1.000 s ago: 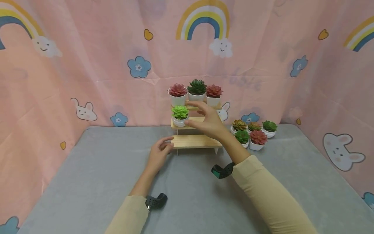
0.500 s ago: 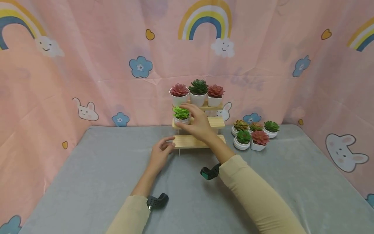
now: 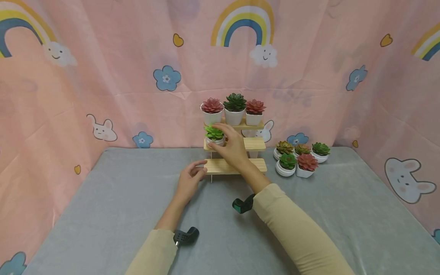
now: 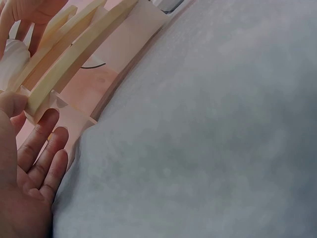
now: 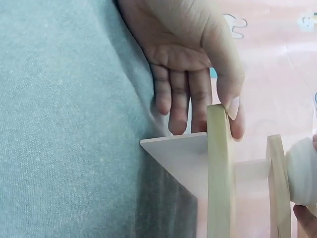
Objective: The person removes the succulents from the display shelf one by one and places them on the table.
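Note:
In the head view, a wooden three-tier stand (image 3: 235,166) with white supports stands on the grey cloth. My left hand (image 3: 188,181) pinches the left end of its lowest board; the left wrist view shows the thumb against the board (image 4: 54,79) and other fingers extended. On the middle board's left end sits a light-green succulent (image 3: 214,133) in a white ribbed pot (image 5: 303,171). My right hand (image 3: 232,147) holds this pot from the right between thumb and fingers. Part of the pot and middle board is hidden behind that hand.
The top board bears a pink succulent (image 3: 212,114), a dark-green one (image 3: 235,110) and a red one (image 3: 254,112). Right of the stand, several potted succulents cluster, including a red one (image 3: 307,164) and a green one (image 3: 287,164). A pink curtain (image 3: 137,68) hangs behind.
My right hand has moved left, from the pot's right side to around the light-green succulent's pot. That pot keeps its place on the board. My left hand stays at the lowest board.

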A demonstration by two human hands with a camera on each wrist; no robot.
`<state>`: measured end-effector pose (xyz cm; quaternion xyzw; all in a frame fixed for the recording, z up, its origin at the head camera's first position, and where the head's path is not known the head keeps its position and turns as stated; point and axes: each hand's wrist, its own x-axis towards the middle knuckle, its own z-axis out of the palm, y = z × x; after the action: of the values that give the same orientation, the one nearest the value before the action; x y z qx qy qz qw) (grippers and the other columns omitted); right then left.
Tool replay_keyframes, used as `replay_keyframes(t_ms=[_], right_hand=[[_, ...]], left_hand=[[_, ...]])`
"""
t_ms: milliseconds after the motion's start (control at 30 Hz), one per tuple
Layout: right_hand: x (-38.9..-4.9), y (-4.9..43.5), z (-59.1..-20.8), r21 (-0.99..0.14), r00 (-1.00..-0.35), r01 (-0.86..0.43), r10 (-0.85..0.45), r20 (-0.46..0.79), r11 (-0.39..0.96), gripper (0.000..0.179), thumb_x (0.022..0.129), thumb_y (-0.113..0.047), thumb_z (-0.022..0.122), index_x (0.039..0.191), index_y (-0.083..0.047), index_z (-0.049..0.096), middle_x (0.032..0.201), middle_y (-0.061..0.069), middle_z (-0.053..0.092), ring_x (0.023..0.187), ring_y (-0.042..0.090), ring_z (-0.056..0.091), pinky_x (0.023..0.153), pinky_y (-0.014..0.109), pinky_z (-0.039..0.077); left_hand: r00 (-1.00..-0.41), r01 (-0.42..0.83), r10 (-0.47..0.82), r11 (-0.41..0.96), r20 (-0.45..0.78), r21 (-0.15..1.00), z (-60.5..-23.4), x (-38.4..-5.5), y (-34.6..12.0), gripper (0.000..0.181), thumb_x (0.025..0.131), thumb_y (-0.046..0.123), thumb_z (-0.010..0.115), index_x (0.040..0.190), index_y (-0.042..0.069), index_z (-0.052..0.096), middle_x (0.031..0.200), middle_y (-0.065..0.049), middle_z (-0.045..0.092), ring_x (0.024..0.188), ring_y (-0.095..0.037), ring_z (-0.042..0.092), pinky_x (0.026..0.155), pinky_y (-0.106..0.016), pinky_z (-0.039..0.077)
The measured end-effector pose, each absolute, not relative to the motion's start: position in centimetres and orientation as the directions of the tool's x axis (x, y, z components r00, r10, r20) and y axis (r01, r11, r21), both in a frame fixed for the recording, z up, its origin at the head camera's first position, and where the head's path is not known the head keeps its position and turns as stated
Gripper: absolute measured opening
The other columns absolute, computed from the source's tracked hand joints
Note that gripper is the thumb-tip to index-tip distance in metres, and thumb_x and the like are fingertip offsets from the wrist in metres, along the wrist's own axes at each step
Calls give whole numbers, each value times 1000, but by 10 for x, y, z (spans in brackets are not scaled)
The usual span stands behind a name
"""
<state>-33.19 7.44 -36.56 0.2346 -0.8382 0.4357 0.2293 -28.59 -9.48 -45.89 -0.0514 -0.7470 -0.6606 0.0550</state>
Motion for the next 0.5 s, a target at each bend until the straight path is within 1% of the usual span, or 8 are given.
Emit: replay_keyframes(t_ms=[100, 267, 500], right_hand=[[-330, 77, -366, -618, -779, -598, -191, 597, 509, 52, 84, -15, 83, 133, -9, 64, 140, 11, 62, 128, 28, 60, 91, 47, 58], [-323, 85, -365, -623, -768, -613, -181, 615, 485, 51, 82, -14, 84, 130, -8, 66, 141, 13, 61, 131, 29, 59, 94, 49, 57], [-310, 101, -358, -630, -752, -635, -173, 636, 446, 52, 82, -11, 84, 131, -8, 66, 140, 13, 62, 128, 28, 60, 92, 49, 58]], left_hand=[[-988, 154, -1, 112, 155, 982, -460, -286, -93, 31, 97, 12, 65, 128, 9, 68, 108, -22, 75, 88, -6, 66, 78, -22, 51], [-988, 151, -9, 119, 153, 981, -460, -285, -92, 31, 96, 12, 65, 127, 10, 68, 109, -20, 76, 88, -6, 66, 78, -22, 52], [-989, 144, -10, 138, 147, 980, -460, -285, -94, 32, 97, 13, 64, 129, 11, 68, 110, -20, 75, 89, -6, 65, 78, -21, 51]])
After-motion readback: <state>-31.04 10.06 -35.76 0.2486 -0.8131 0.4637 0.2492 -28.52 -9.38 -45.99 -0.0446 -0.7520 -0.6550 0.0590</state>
